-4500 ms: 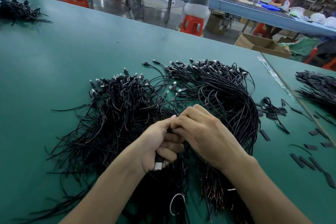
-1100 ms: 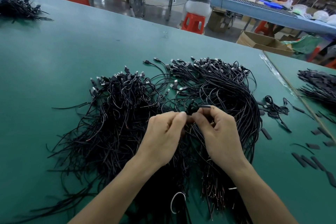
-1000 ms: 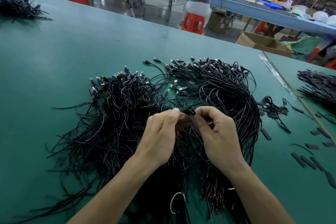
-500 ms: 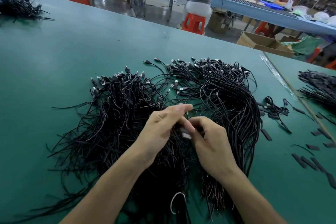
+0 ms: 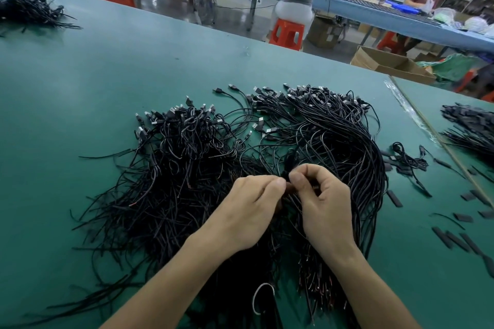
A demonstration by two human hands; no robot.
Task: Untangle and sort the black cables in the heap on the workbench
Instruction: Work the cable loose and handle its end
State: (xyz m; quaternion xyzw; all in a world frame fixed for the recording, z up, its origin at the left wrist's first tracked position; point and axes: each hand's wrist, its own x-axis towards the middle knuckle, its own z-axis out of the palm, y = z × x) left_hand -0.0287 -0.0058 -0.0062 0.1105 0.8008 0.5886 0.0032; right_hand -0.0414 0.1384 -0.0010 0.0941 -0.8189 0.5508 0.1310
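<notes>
My left hand (image 5: 248, 211) and right hand (image 5: 324, 205) meet fingertip to fingertip over the heap of black cables (image 5: 187, 168). The heap sprawls across the green workbench (image 5: 107, 75) from its middle down to the near edge. Both hands are curled, each pinching between thumb and forefinger the same single cable (image 5: 289, 161), which loops up just beyond my fingertips. USB plugs (image 5: 260, 121) bristle along the heap's far side. Short black sleeve pieces (image 5: 451, 238) lie scattered toward the right edge, and a smaller cable bundle (image 5: 29, 10) sits at the far left corner.
</notes>
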